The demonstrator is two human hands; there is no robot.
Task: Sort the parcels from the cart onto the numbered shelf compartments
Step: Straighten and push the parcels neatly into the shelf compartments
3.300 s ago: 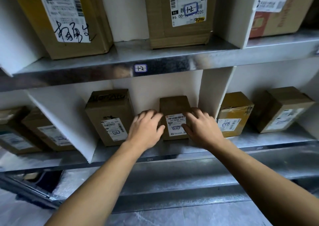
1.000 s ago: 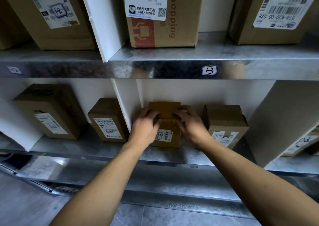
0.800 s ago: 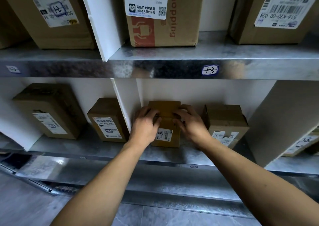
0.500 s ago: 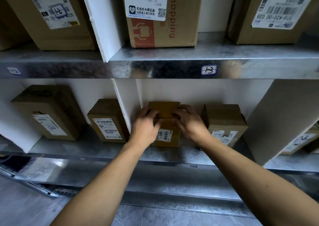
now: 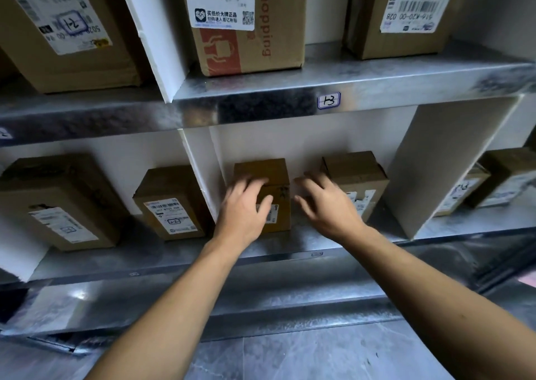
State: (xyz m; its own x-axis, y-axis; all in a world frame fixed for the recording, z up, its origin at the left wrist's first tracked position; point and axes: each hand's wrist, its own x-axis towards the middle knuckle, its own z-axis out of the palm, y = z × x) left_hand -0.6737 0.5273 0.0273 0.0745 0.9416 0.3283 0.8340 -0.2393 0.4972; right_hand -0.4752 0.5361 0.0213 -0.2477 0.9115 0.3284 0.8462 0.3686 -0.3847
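Observation:
A small brown parcel (image 5: 275,176) stands on the lower metal shelf (image 5: 261,256), against the white divider (image 5: 203,176) at the left of its compartment. My left hand (image 5: 245,208) lies flat on the parcel's front and top left, fingers spread, covering most of its label. My right hand (image 5: 327,202) hovers just right of the parcel, fingers apart and off it, in front of a second brown parcel (image 5: 359,173). A tag reading 1-3 (image 5: 328,100) sits on the shelf edge above.
Left of the divider stand two more labelled parcels (image 5: 171,199) (image 5: 55,202). A slanted white divider (image 5: 443,162) closes the compartment on the right, with parcels (image 5: 504,173) beyond. The upper shelf holds larger boxes (image 5: 249,22). Grey floor lies below.
My right hand has come off the small parcel and moved right, fingers spread. The left hand stays on the parcel. The view has moved closer.

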